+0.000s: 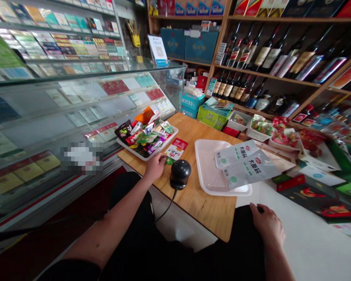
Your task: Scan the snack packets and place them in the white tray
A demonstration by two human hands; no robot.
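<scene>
My left hand (155,167) is at the near edge of the wooden table, its fingers closed at the left edge of a red and white snack packet (179,145). A bit of green shows by the fingertips; whether it belongs to the same packet I cannot tell. Just right of this hand stands a black scanner-like device (180,171) with a cable. Beyond the hand, a white tray (148,159) is heaped with mixed snack packets (146,134). My right hand (269,224) lies over my right knee, fingers apart, holding nothing. Nearest to it is a second white tray (203,171) with two grey-white packets (251,166).
A glass display counter (87,109) runs along the left side. Wooden shelves (266,72) of bottles stand behind. A green carton (213,117) and several white boxes of snacks (260,128) sit past the table's far edge. Dark boxes (312,195) are at right.
</scene>
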